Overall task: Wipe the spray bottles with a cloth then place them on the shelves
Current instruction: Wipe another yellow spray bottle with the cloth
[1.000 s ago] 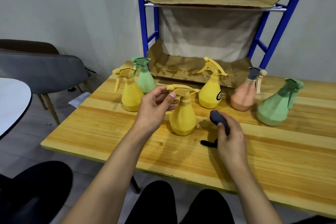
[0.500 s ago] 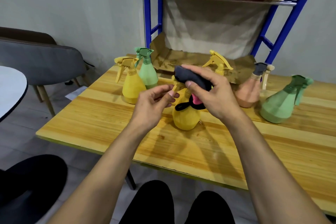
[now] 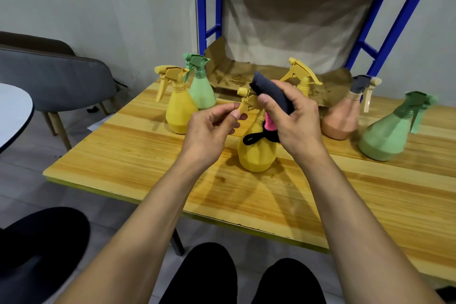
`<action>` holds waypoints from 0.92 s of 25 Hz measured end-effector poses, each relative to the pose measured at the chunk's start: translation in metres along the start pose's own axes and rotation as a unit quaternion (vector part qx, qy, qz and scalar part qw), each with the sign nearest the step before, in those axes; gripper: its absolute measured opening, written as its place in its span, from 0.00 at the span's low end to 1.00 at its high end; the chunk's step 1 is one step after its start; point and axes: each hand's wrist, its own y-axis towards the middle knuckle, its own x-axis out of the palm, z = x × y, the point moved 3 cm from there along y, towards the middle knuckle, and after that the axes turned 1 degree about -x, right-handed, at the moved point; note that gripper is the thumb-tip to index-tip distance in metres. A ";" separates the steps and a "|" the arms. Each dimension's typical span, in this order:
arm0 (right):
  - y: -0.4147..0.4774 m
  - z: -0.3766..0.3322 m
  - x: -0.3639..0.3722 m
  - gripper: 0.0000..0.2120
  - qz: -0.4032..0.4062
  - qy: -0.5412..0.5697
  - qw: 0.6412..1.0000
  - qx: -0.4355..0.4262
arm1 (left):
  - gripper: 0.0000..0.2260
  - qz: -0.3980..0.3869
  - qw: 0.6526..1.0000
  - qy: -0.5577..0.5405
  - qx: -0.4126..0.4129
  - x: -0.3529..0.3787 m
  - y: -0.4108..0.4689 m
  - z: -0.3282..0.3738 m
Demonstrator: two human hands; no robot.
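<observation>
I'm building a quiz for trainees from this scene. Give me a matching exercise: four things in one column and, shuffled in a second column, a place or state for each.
Things
1. cloth
2. orange bottle
3. left hand
4. centre yellow bottle

Places or states
A. has a dark grey spray head
B. stands on the table, below the cloth
C. gripped in the right hand
D. pinches a yellow trigger

Pairs: 1-C, 2-A, 3-D, 4-B
</observation>
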 end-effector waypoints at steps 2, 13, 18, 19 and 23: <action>-0.004 -0.001 0.002 0.13 0.013 0.040 0.999 0.005 | 0.08 0.013 1.000 0.013 0.016 0.001 -0.003 0.000; -0.013 -0.005 0.010 0.15 0.107 0.085 0.990 0.037 | 0.07 0.038 0.996 0.071 0.040 0.005 -0.017 0.012; -0.027 -0.004 0.011 0.15 0.133 0.057 0.988 0.054 | 0.04 -0.010 0.994 0.082 0.074 0.014 -0.024 0.021; -0.029 -0.002 0.009 0.15 0.135 0.068 0.987 0.061 | 0.04 -0.026 0.992 0.093 0.084 0.013 -0.021 0.024; -0.031 0.000 0.004 0.14 0.104 0.110 0.984 0.088 | 0.15 -0.096 0.989 0.106 0.047 0.009 0.005 0.029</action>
